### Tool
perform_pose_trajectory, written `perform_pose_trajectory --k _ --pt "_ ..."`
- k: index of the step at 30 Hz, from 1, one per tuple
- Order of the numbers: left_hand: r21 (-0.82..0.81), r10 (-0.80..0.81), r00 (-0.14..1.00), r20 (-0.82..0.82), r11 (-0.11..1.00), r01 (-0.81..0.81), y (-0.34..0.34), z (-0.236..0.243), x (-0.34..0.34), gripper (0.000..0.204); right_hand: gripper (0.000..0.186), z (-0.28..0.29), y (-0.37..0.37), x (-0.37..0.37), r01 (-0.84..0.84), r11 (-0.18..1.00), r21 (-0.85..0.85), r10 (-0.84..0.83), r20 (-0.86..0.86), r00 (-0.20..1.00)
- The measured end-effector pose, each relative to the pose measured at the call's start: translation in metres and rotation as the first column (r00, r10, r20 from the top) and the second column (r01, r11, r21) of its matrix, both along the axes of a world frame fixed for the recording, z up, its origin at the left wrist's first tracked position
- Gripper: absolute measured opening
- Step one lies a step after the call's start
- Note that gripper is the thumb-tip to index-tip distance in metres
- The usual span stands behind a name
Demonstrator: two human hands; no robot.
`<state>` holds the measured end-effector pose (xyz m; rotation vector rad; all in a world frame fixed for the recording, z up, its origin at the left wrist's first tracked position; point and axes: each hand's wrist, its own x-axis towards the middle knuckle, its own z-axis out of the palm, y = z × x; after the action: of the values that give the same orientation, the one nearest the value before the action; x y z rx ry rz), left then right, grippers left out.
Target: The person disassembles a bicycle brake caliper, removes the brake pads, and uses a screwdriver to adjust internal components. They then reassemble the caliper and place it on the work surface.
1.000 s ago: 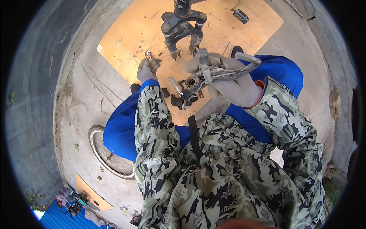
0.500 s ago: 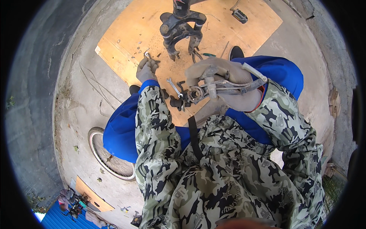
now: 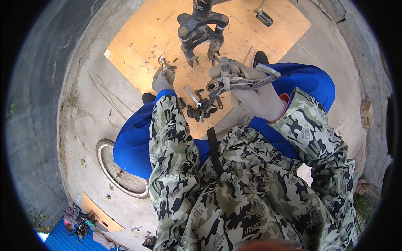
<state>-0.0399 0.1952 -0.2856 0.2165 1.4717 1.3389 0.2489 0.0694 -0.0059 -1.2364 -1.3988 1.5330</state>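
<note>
Above the orange board, my gloved left hand is closed on a small metal part, its exact shape unclear. My gloved right hand grips a dirty jointed metal bicycle assembly, held roughly level with a short cylinder sticking up. Between my hands a silver open-ended wrench lies beside a group of black bicycle parts. A black front fork hangs upright above, its lower ends behind the assembly in my view.
A pedal sits at the board's back right. A bicycle wheel lies by my left knee on the concrete, with loose cables behind it. A pile of items and another board are at the lower left. My legs frame the work area.
My right hand has turned the assembly, which dipped half a second ago and now sits higher and slightly further back. My left hand has shifted only slightly.
</note>
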Motion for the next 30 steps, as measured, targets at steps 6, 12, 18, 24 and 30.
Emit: perform_pose_trajectory --k 6,12,18,24,30 --pt "0.071 0.030 0.999 0.036 0.997 -0.032 0.007 0.010 -0.010 0.044 0.039 -0.005 0.001 -0.006 0.020 0.999 -0.039 -0.019 0.030 0.999" --pt "-0.013 -0.049 0.998 0.037 0.999 0.050 0.008 0.017 -0.002 0.063 0.036 -0.001 0.003 -0.003 0.013 1.000 0.001 -0.013 0.054 0.998" --pt "0.012 -0.036 0.999 0.008 0.999 0.036 -0.010 0.049 -0.002 0.048 0.035 0.017 -0.012 0.002 0.038 0.996 0.085 -0.047 0.103 0.994" --pt "0.069 -0.232 0.970 -0.076 0.969 0.238 -0.051 0.160 0.022 0.030 0.034 0.055 -0.034 0.015 0.041 0.968 0.247 -0.074 0.125 0.989" --pt "0.311 -0.353 0.816 -0.458 0.797 0.519 -0.121 0.329 0.066 0.040 0.028 0.112 -0.063 0.027 0.085 0.996 0.014 -0.084 -0.033 0.996"
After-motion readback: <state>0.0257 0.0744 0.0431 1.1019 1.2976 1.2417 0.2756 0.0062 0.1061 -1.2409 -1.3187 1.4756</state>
